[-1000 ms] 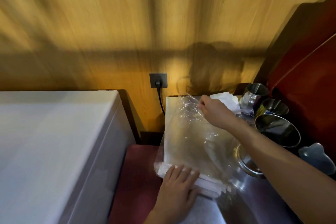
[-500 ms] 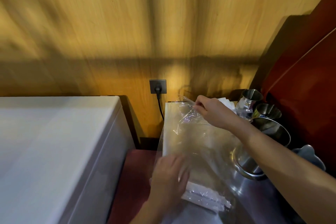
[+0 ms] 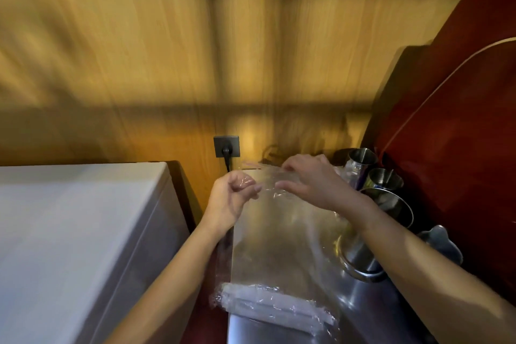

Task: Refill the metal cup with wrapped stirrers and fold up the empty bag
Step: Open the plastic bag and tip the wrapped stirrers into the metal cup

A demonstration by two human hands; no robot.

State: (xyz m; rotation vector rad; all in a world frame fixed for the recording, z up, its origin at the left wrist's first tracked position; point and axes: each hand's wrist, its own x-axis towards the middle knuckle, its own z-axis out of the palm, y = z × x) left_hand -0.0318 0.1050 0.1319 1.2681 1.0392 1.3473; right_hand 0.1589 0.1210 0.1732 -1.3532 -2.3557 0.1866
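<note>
A clear plastic bag (image 3: 282, 240) lies stretched along the steel counter (image 3: 351, 313). Several white wrapped stirrers (image 3: 268, 303) rest inside its near end. My left hand (image 3: 233, 198) pinches the bag's far left corner. My right hand (image 3: 310, 181) grips the far edge beside it, fingers curled over the film. Two small metal cups (image 3: 361, 158) (image 3: 384, 177) stand at the back right. A bigger metal cup (image 3: 388, 204) sits in front of them, partly hidden behind my right forearm.
A white cabinet top (image 3: 78, 232) fills the left side. A wall socket with a black plug (image 3: 226, 146) sits on the wooden wall behind the counter. A dark red panel (image 3: 458, 134) rises at the right. A metal container (image 3: 363, 262) stands below my right arm.
My left hand left the stirrers at the bag's near end and rose to the far edge, where it now grips beside my right hand. The view has tilted upward.
</note>
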